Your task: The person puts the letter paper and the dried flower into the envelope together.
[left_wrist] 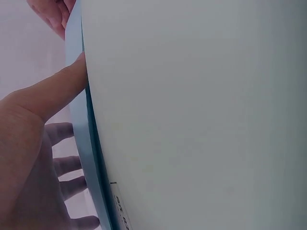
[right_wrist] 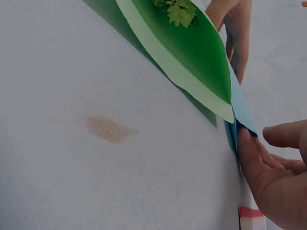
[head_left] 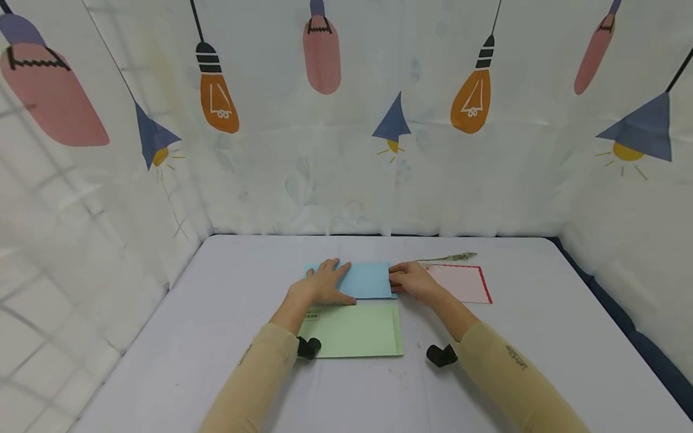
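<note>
Sleeves: two beige sleeves [head_left: 254,373] are stretched forward over the white table [head_left: 162,367], and a black wrist mount [head_left: 310,347] is carried at each cuff.
Green envelope: the nearest paper item, the green envelope [head_left: 352,334], is laid lengthwise across the table; its right end is seen gaping, and a leafy sprig [right_wrist: 181,15] is contained inside.
Left grip: the fingers of the left grip [head_left: 323,285] are spread wide over the left part of the blue envelope [head_left: 370,279], and the thumb is laid along its near edge; the paper appears steadied rather than pinched.
Blue envelope: it is placed just beyond the green one, with a hand at either end.
Right grip: the fingertips of the right grip [head_left: 408,279] are slipped into the mouth at the right end, while the thumb is held apart from the paper; no closed grasp is seen, though whether anything is touched inside cannot be told.
Step in hand: the mouth of the blue envelope is judged to be being parted.
Pink paper: a red-edged pink paper [head_left: 460,284] is set to the right, partly hidden by the right arm.
Dried sprig: a thin dried sprig [head_left: 460,257] is laid along its far side.
Next move: a wider mouth seems called for, with the left end kept pressed; the dried sprig could then be inserted.
</note>
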The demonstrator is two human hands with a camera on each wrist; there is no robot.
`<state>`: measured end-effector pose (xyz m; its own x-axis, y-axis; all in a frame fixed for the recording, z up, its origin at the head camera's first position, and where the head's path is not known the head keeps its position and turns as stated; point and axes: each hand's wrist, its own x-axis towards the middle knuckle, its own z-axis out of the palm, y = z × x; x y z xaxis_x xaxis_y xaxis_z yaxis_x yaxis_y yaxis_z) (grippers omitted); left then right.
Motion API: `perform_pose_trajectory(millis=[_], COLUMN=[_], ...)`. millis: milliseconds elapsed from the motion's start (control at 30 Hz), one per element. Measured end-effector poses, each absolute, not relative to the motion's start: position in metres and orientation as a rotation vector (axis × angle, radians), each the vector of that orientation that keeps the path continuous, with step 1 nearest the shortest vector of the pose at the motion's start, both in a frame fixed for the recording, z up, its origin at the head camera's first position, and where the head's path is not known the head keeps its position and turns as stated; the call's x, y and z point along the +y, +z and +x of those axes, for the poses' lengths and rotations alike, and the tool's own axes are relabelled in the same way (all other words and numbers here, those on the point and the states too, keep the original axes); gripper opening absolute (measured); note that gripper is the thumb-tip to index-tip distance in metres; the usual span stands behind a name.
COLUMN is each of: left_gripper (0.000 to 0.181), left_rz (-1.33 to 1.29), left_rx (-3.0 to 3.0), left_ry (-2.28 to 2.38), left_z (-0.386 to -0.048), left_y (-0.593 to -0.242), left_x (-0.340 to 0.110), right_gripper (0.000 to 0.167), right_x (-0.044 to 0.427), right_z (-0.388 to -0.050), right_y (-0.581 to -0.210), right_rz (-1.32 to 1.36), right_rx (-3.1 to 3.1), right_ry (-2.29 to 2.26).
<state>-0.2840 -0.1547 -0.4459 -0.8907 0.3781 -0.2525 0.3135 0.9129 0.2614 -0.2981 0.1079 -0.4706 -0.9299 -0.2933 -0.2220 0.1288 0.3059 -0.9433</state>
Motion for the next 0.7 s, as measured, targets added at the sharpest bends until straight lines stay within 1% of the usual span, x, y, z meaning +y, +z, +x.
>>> perform_pose_trajectory(millis=[267, 700], left_gripper=[0.103, 0.103], left_rz=[0.517, 0.581], left_rx=[2.769, 2.775], left_ry=[0.296, 0.311], left_z=[-0.287, -0.296], left_y=[-0.445, -0.450], left_x=[-0.153, -0.143], right_gripper=[0.038, 0.039], right_x=[0.106, 0.107], right_z=[-0.304, -0.307], right_y=[-0.475, -0.475], right_rz=[-0.071, -0.106], right_rx=[2.156, 2.088], right_ry=[-1.726, -1.748])
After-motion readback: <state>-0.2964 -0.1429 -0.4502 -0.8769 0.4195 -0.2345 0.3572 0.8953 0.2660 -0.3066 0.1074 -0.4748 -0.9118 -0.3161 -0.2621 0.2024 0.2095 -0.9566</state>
